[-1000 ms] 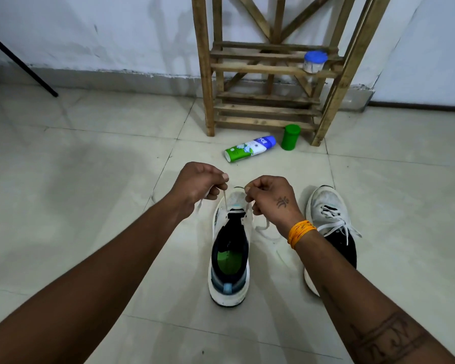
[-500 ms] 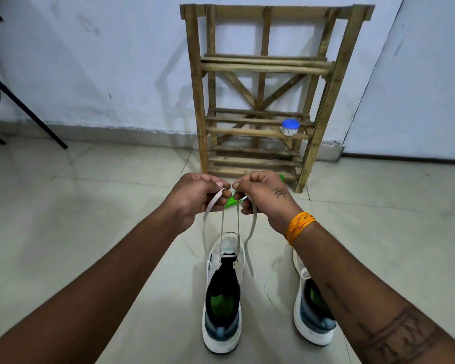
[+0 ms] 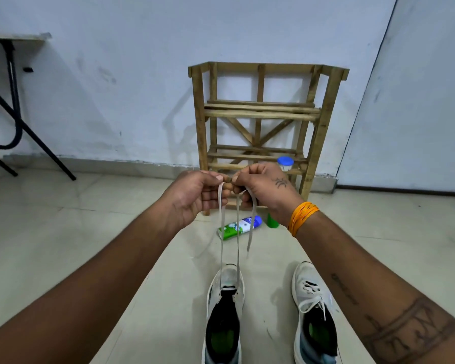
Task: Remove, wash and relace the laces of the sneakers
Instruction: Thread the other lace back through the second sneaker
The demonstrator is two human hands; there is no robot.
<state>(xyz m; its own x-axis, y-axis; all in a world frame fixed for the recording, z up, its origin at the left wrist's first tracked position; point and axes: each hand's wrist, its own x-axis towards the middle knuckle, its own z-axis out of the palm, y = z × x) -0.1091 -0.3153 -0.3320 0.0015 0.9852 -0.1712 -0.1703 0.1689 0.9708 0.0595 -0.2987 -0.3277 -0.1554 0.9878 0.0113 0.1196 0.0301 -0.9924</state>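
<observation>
In the middle of the frame, the left hand (image 3: 195,195) and the right hand (image 3: 263,185) are held up side by side, nearly touching. The fingers of each hand are curled tight and pinch one end of the flat white shoelace (image 3: 237,232). Two strands of the lace run straight down to the front eyelets of the white mesh sneaker with the black tongue (image 3: 225,313), which sits on the pale tiled floor (image 3: 76,245) at the bottom middle. One loose end hangs down from the right hand. A second white sneaker with its lace tied (image 3: 314,311) sits just to the right, apart from the first. Behind the hands, by the wall, is a wooden slatted rack (image 3: 260,111), and a green and white bottle with a blue cap (image 3: 238,227) lies on the floor in front of it
</observation>
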